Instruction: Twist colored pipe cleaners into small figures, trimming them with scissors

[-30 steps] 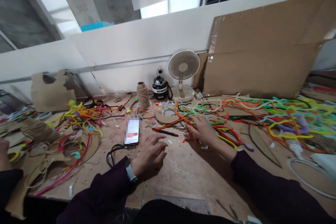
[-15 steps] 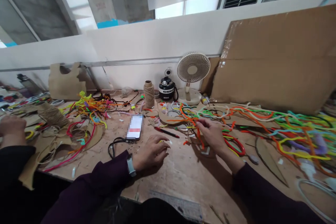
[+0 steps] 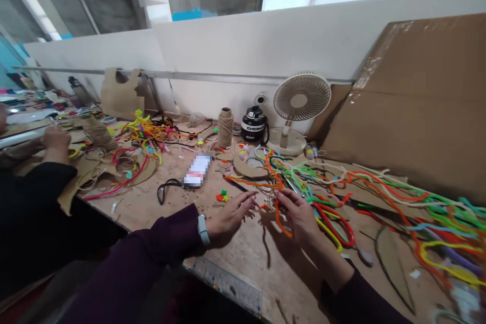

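Note:
My right hand (image 3: 299, 215) is closed in a pinch on an orange pipe cleaner (image 3: 280, 223), which curves above and below the fingertips. My left hand (image 3: 232, 215) reaches toward it from the left, fingers stretched out and holding nothing that I can see. Just behind the left hand lies a small bundle of orange, green and yellow pieces (image 3: 222, 196) on the tabletop. Scissors with red handles (image 3: 343, 225) lie beside my right hand, their blades partly covered by pipe cleaners. A dark pen (image 3: 235, 183) rests beyond my left fingers.
A phone (image 3: 197, 169), a twine spool (image 3: 225, 129), a black bottle (image 3: 253, 125) and a fan (image 3: 299, 101) stand or lie behind. Loose pipe cleaners (image 3: 402, 197) spread across the right. A ruler (image 3: 228, 283) lies at the front edge. Another person's hand (image 3: 56, 142) is at left.
My left hand has moved toward my right hand, leaving the small coloured bundle on the table. My right hand has drawn the orange pipe cleaner slightly nearer. The view has turned left.

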Demonstrator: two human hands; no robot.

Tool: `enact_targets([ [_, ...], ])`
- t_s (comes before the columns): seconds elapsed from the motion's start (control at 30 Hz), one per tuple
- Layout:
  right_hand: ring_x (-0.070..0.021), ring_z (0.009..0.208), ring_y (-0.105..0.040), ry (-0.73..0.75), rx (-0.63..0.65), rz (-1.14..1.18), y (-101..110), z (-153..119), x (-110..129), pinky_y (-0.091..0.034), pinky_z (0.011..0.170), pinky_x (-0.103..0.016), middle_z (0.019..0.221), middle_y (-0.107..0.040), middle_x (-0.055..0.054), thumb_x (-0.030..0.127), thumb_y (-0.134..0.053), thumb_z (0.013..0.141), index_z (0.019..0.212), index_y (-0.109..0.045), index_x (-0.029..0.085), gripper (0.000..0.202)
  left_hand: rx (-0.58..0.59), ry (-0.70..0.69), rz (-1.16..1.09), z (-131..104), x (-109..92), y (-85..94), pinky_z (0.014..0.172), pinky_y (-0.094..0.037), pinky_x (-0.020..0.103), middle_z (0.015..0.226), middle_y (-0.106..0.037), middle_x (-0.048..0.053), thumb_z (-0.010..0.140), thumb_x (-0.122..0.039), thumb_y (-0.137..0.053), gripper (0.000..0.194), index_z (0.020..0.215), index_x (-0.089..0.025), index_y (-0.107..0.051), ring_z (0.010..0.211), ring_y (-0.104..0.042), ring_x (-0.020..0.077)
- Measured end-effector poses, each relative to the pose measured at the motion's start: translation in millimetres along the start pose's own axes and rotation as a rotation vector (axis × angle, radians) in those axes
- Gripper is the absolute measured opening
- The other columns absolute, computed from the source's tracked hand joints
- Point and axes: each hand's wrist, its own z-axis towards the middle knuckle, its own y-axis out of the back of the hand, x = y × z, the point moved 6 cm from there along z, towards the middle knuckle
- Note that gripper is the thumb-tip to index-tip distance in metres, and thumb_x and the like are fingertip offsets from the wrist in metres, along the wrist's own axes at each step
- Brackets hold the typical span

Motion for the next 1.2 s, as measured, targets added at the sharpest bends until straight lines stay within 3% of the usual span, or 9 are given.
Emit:
enact_targets([
  [0.1, -0.0134, 0.063, -0.061, -0.055, 0.089, -0.002, -14, -10, -9, -0.049, 0.058, -0.025, 0.071, -0.067, 0.001, 0.048, -0.084, 0.056, 0.081, -0.065, 0.02, 0.041, -0.025, -0.025, -0.045, 2, -3, 7.4, 0.068, -0.047, 0.031, 0.093, -0.062, 0.011, 0.09, -0.052, -0.046, 0.048, 0.119, -0.017, -0.062, 0.078, -0.056, 0.019],
  [0.27, -0.0088, 0.05, -0.048, -0.129, 0.26, -0.071, -34, -33, -24, -0.036, 0.046, -0.022, 0.06, -0.058, 0.001, 0.045, -0.085, 0.058, 0.074, -0.067, 0.015, 0.037, -0.016, -0.02, -0.104, -1, -5, 14.1, 0.057, -0.039, 0.025, 0.065, -0.05, 0.001, 0.089, -0.06, -0.041, 0.058, 0.113, -0.013, -0.065, 0.059, -0.045, 0.0119],
  [0.37, -0.0094, 0.052, -0.047, -0.125, 0.349, -0.144, -46, -50, -25, -0.037, 0.047, -0.022, 0.063, -0.057, 0.001, 0.045, -0.079, 0.068, 0.076, -0.066, 0.016, 0.032, 0.054, -0.033, -0.084, -14, -3, 6.2, 0.058, -0.038, 0.023, 0.064, -0.048, 0.0, 0.088, -0.061, -0.043, 0.056, 0.101, -0.013, -0.069, 0.06, -0.043, 0.0107],
  [0.5, -0.0151, 0.065, -0.056, -0.057, 0.33, -0.121, -54, -63, -13, -0.047, 0.061, -0.028, 0.073, -0.061, -0.003, 0.051, -0.073, 0.073, 0.082, -0.064, 0.019, 0.035, 0.163, -0.042, -0.135, -32, 2, -12.2, 0.058, -0.039, 0.023, 0.071, -0.053, 0.002, 0.087, -0.06, -0.045, 0.053, 0.088, -0.013, -0.068, 0.063, -0.047, 0.0102],
  [0.67, -0.0183, 0.071, -0.059, -0.005, 0.438, -0.511, -39, -54, -6, -0.05, 0.064, -0.03, 0.081, -0.065, -0.006, 0.057, -0.064, 0.079, 0.101, -0.067, 0.018, 0.046, 0.14, 0.076, -0.306, -24, 8, -13.6, 0.052, -0.036, 0.022, 0.061, -0.053, 0.001, 0.082, -0.069, -0.044, 0.062, 0.073, -0.011, -0.065, 0.053, -0.046, 0.0085],
  [0.73, -0.0164, 0.06, -0.056, 0.066, 0.465, -0.731, -28, -47, -5, -0.047, 0.056, -0.028, 0.068, -0.062, -0.003, 0.057, -0.052, 0.086, 0.114, -0.066, 0.018, 0.05, 0.096, 0.064, -0.354, -16, 6, -7.1, 0.052, -0.034, 0.021, 0.061, -0.055, 0.002, 0.08, -0.07, -0.046, 0.064, 0.079, -0.011, -0.069, 0.054, -0.047, 0.0081],
  [0.83, -0.0175, 0.06, -0.059, 0.272, 0.522, -0.942, -25, -45, -6, -0.049, 0.057, -0.028, 0.069, -0.066, -0.005, 0.05, -0.044, 0.091, 0.107, -0.071, 0.02, 0.043, 0.118, 0.078, -0.392, -9, 4, -2.4, 0.053, -0.034, 0.022, 0.056, -0.053, 0.001, 0.078, -0.07, -0.049, 0.064, 0.08, -0.01, -0.07, 0.051, -0.047, 0.0078],
  [1.0, -0.0204, 0.075, -0.068, 0.409, 0.717, -1.079, -34, -53, -15, -0.051, 0.067, -0.028, 0.089, -0.073, -0.009, 0.032, -0.037, 0.093, 0.099, -0.07, 0.021, 0.036, 0.23, 0.165, -0.311, -11, -8, 2.3, 0.051, -0.031, 0.023, 0.052, -0.052, 0.0, 0.076, -0.071, -0.052, 0.064, 0.075, -0.01, -0.071, 0.048, -0.043, 0.0078],
  [1.2, -0.0175, 0.068, -0.065, 0.358, 0.654, -1.094, -24, -47, 12, -0.048, 0.063, -0.026, 0.079, -0.07, -0.007, 0.043, -0.033, 0.097, 0.092, -0.068, 0.02, 0.042, 0.075, 0.232, -0.4, -4, -22, 26.9, 0.047, -0.023, 0.023, 0.046, -0.044, -0.003, 0.084, -0.057, -0.054, 0.051, 0.07, -0.01, -0.068, 0.043, -0.035, 0.0057],
])
